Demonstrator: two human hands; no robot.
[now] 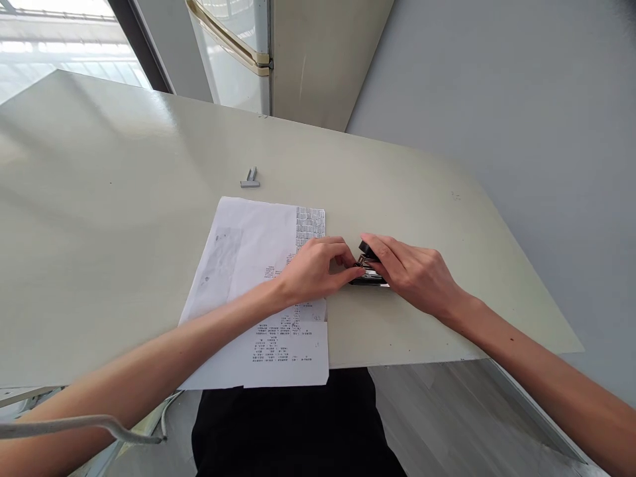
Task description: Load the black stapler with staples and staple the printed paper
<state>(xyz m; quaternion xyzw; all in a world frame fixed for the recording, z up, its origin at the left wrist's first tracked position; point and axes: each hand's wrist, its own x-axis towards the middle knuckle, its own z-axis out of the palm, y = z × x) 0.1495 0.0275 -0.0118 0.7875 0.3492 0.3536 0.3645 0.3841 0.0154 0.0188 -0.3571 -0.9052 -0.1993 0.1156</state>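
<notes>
A black stapler [368,276] rests on the table, right of the printed papers, with its top raised from its base. My right hand [415,268] is wrapped around the raised top and covers the stapler's right part. From the left, my left hand [325,266] reaches across the papers [258,225], its thumb and forefinger closed on the front end of the stapler. Whether a small piece sits between those fingertips is hidden. Beyond the papers lie two strips of staples [250,183], one flat and one touching it at an angle.
The pale table [124,252] has its near edge against my black clothing [293,424]. Past the far edge stands a fridge [318,59], with a grey wall [521,99] to the right. A grey cable [89,422] hangs at lower left, close to my left forearm.
</notes>
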